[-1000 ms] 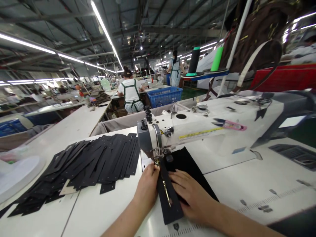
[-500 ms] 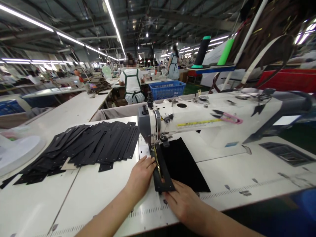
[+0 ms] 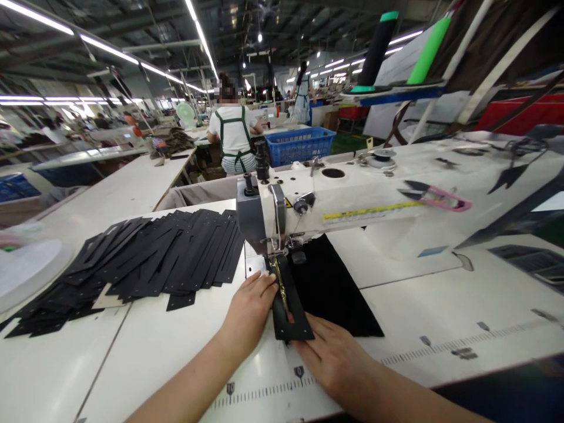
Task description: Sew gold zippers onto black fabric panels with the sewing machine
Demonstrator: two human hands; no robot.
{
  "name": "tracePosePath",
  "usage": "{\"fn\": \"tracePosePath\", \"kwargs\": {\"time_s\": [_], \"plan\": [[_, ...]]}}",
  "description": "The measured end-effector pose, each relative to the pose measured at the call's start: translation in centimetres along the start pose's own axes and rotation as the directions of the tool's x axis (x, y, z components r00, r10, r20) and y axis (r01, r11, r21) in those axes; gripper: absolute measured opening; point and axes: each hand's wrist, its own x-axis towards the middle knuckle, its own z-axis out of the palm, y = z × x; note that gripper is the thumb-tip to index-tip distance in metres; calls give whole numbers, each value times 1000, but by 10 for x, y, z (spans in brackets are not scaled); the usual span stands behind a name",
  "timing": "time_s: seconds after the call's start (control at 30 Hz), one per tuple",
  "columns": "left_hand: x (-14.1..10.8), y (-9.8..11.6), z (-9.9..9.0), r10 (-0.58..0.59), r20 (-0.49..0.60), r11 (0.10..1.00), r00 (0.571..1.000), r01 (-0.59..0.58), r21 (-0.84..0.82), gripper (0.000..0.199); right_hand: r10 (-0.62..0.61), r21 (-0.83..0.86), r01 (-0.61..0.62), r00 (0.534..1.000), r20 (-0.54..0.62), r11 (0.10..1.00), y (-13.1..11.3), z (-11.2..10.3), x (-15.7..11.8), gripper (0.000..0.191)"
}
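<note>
A black slotted panel (image 3: 298, 311) with a gold-toothed zipper (image 3: 282, 283) showing in its slot lies under the presser foot of the sewing machine (image 3: 348, 194). My left hand (image 3: 252, 305) is closed, its fingertips pressed on the panel's left edge just in front of the foot. My right hand (image 3: 328, 355) holds the near right corner, with some fingers hidden beneath the panel. A larger black fabric piece (image 3: 339, 294) spreads flat to the right, partly behind the machine head. The needle point is too small to make out.
An overlapping pile of black slotted panels (image 3: 167, 252) covers the table at left, beside a white round object (image 3: 30, 270). Pink-handled snips (image 3: 440, 197) rest on the machine arm. Thread cones (image 3: 429, 50) stand behind. A co-worker (image 3: 233, 135) sits ahead near a blue basket (image 3: 302, 147).
The view has shifted slightly, so the machine looks larger and reaches further right. Both hands stay on the panel in nearly the same places.
</note>
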Motion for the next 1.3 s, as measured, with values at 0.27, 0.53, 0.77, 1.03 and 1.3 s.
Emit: {"fn": "tracePosePath", "kwargs": {"time_s": [0.27, 0.53, 0.77, 1.03, 1.3], "plan": [[11, -12, 4, -48, 14, 998, 999, 49, -45, 19, -2, -2, 2, 1000, -9, 1000, 17, 7, 8, 24], [18, -25, 9, -84, 44, 993, 995, 88, -82, 19, 57, 48, -57, 998, 3, 997, 31, 8, 18, 29], [15, -24, 4, -61, 53, 990, 997, 67, -126, 30, 129, 99, -123, 990, -57, 987, 32, 13, 19, 25], [8, -4, -10, -282, 44, 916, 958, 282, -285, 29, 554, -6, -565, 807, 205, 825, 38, 12, 59, 24], [-1, 0, -2, -227, 90, 965, 970, 237, -111, 51, 458, 137, -509, 842, 286, 850, 70, 12, 69, 17]]}}
